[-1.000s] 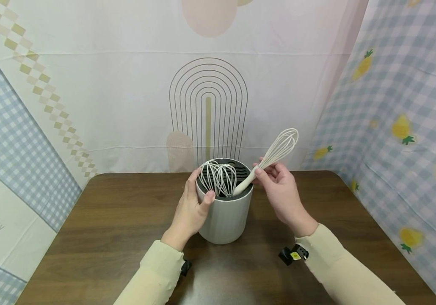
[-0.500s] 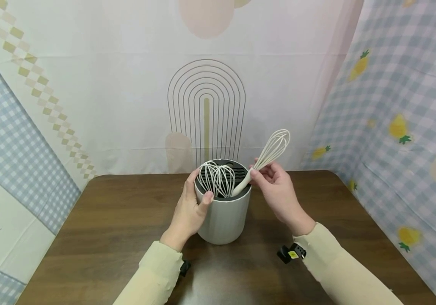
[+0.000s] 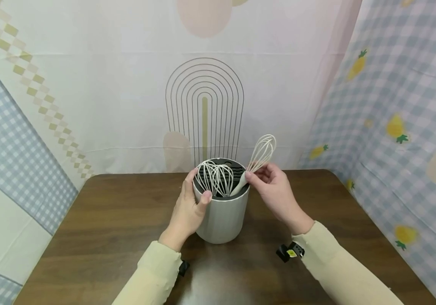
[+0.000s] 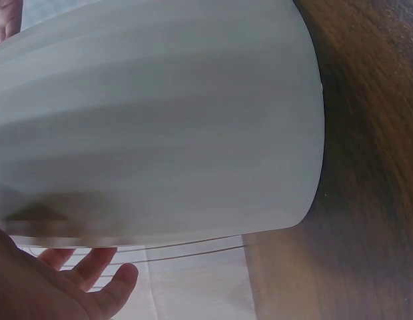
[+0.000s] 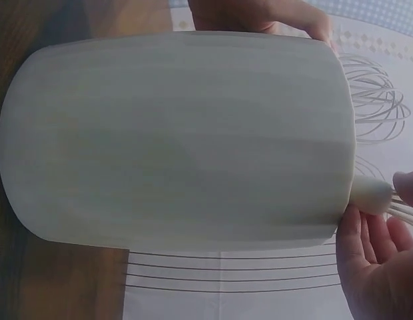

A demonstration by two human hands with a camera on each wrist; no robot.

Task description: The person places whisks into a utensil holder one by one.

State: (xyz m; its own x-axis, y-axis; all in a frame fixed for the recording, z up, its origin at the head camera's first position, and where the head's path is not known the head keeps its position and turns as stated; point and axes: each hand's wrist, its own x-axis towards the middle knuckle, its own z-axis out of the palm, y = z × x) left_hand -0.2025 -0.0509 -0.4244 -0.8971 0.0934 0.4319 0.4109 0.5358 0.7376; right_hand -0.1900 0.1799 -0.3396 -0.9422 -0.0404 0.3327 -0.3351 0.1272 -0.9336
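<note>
A pale grey utensil holder with a dark slotted top stands upright on the table. My left hand grips its left side near the rim, thumb in front and fingers toward the back. Two white whisks stand in the holder, only their wire heads showing above the slots. With thumb and fingers, my right hand pinches a third whisk near the top of its handle. That whisk leans right, wires up, its lower handle down in the top. In the right wrist view, its pale handle shows beside the rim.
The brown wooden table extends around the holder. Behind it hangs a white patterned cloth. A blue checked cloth stands along the right side. A small black device is worn at my right wrist.
The third whisk has gone lower into the holder and become more upright, its wire head shifting left. My right hand has moved slightly left with it. The left hand keeps its grip.
</note>
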